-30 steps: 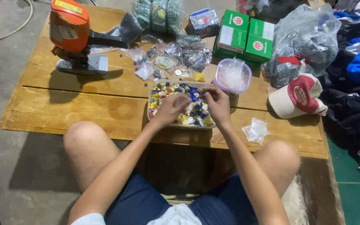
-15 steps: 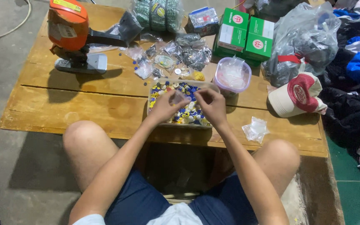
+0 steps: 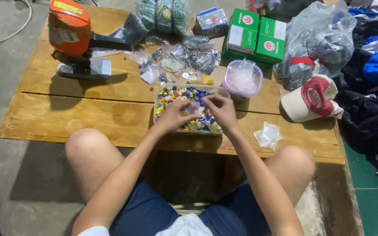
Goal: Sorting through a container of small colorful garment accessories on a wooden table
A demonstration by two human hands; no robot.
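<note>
Head view: the clear tray (image 3: 159, 97) of small coloured buttons (image 3: 176, 94) sits at the centre of the frame on the wooden surface (image 3: 79, 113) — heaped full, so by the look of it most of the sorting is left. The left hand (image 3: 176, 116) and right hand (image 3: 218, 110) hover over the tray, fingertips pinched together above the pile; whether they grip a button I cannot tell. A lidded round tub (image 3: 243, 78) stands just upper right of the tray.

Yellow, blue and white buttons (image 3: 184, 94) fill the clear tray (image 3: 222, 91); the machine (image 3: 68, 28) is orange, the boxes (image 3: 254, 37) green, the cap (image 3: 311, 102) red and cream.
</note>
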